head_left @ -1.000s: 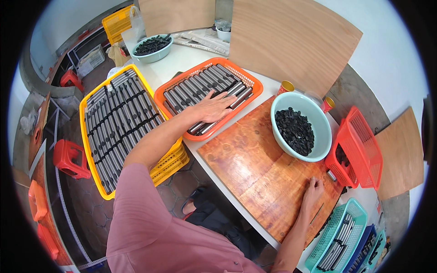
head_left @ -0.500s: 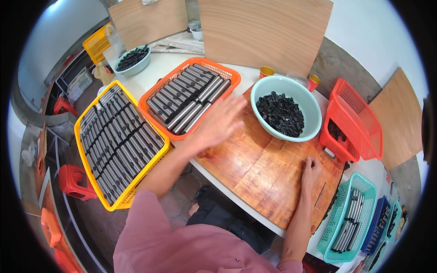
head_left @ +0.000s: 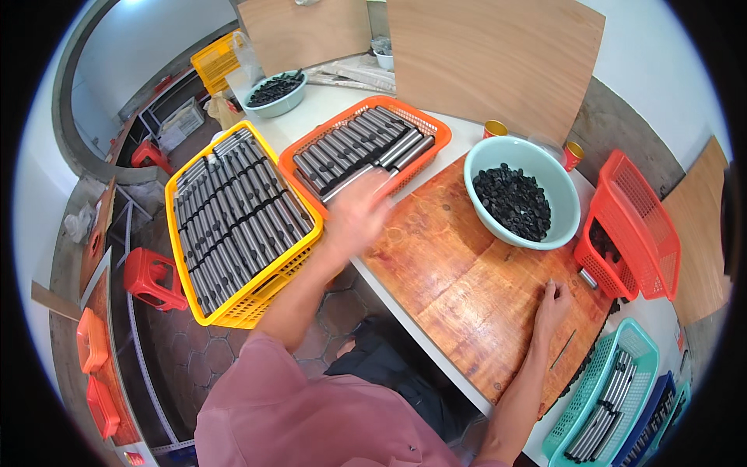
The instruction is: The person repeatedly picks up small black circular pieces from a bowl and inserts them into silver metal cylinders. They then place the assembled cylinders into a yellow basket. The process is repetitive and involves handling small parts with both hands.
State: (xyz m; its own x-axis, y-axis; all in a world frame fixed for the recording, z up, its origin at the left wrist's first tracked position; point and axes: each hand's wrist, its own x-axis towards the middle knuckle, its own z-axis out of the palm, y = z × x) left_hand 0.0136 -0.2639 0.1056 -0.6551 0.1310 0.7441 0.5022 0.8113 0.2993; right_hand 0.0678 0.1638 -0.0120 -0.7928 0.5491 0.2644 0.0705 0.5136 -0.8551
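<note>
My left hand (head_left: 359, 212), smeared by motion, is over the near right corner of an orange basket (head_left: 445, 132). Metal tubes (head_left: 354, 146) with black end pieces lie in rows in that basket. Whether the fingers hold anything is too blurred to tell. My right hand (head_left: 551, 310) rests on the wooden board (head_left: 459, 272), thumb and fingertips pinched together; anything between them is too small to make out. Beyond it stands a pale green bowl (head_left: 566, 167) of small black plugs (head_left: 512, 201).
A yellow crate (head_left: 264, 282) of similar tubes stands left of the orange basket. On the right are stacked red baskets (head_left: 657, 249), a short metal tube (head_left: 587, 279), a thin dark rod (head_left: 563, 349) and a green basket (head_left: 646, 342) with tubes. Two paper cups (head_left: 495, 128) stand behind the bowl.
My left hand has drawn back from above the board to the orange basket's near corner. The right hand keeps its pinch on the board. The whole view has shifted.
</note>
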